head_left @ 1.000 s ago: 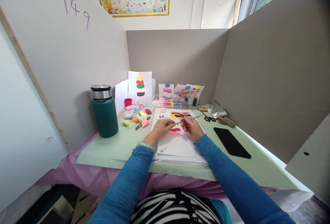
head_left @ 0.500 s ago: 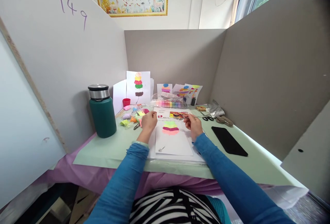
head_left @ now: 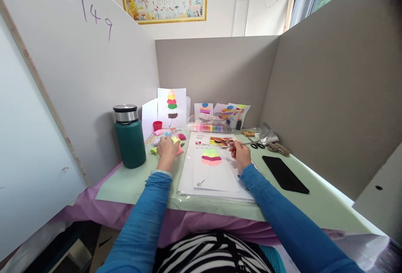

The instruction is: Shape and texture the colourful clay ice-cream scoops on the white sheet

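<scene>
**Reaching into the clay bags with three bands laid down**

Working from your left, the green flask (head_left: 130, 137) stands at the edge of the mat, apart from everything you are using. Just right of it, your left hand (head_left: 167, 147) rests palm-down on the heap of small coloured clay bags (head_left: 171, 139); the fingers are spread over them, and whether they have closed on one bag I cannot tell from this angle. In the middle lies the white sheet (head_left: 215, 172), and on it the clay picture (head_left: 211, 156) has three bands so far: yellow-green on top, dark magenta, then pink. The finished sample (head_left: 171, 104) leaning against the back wall stacks more colours above a dark base and stem, so judging by that, your piece looks about half built, with further bands and the stem area to fill. At the right, your right hand (head_left: 240, 152) pinches a thin metal tool (head_left: 243, 143), tip pointing left above the sheet's top edge.
</scene>
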Action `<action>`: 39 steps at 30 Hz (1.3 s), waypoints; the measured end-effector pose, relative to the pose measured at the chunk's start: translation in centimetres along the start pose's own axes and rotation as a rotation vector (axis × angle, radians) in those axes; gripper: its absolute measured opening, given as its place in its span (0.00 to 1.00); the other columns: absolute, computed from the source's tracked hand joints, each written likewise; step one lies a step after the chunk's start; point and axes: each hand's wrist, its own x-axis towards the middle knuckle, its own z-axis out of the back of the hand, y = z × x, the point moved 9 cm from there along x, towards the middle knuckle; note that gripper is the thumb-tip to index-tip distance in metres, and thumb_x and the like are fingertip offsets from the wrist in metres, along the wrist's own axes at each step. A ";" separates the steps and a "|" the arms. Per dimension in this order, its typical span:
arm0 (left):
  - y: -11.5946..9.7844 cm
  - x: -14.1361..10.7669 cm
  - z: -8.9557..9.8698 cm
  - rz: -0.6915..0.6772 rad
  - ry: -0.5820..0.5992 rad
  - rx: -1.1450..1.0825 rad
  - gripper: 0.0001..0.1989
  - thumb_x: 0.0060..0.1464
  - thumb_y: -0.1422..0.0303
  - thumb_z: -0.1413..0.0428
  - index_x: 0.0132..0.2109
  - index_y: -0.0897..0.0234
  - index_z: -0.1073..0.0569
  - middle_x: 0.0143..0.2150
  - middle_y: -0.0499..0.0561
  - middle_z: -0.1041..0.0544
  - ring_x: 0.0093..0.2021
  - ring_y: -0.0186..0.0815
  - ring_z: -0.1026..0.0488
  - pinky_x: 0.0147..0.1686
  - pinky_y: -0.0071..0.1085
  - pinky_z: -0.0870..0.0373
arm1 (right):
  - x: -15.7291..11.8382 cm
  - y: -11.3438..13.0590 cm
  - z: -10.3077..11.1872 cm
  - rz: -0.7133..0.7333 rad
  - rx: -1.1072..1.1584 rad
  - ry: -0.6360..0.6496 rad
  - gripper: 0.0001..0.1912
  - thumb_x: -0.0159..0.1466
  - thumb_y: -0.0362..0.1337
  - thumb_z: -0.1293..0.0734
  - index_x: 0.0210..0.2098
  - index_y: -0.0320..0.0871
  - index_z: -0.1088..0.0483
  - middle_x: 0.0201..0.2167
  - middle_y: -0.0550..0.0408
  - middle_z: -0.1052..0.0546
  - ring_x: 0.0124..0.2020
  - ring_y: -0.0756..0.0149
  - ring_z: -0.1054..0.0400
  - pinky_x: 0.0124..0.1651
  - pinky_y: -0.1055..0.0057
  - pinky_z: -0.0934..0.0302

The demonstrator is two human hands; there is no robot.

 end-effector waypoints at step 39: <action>3.2 0.1 -1.2 0.120 -0.137 0.045 0.21 0.55 0.70 0.52 0.55 0.68 0.32 0.61 0.65 0.37 0.60 0.53 0.42 0.54 0.46 0.40 | -0.2 0.2 0.2 -0.025 -0.003 -0.040 0.16 0.57 0.47 0.34 0.24 0.39 0.32 0.13 0.62 0.33 0.10 0.80 0.48 0.13 0.80 0.57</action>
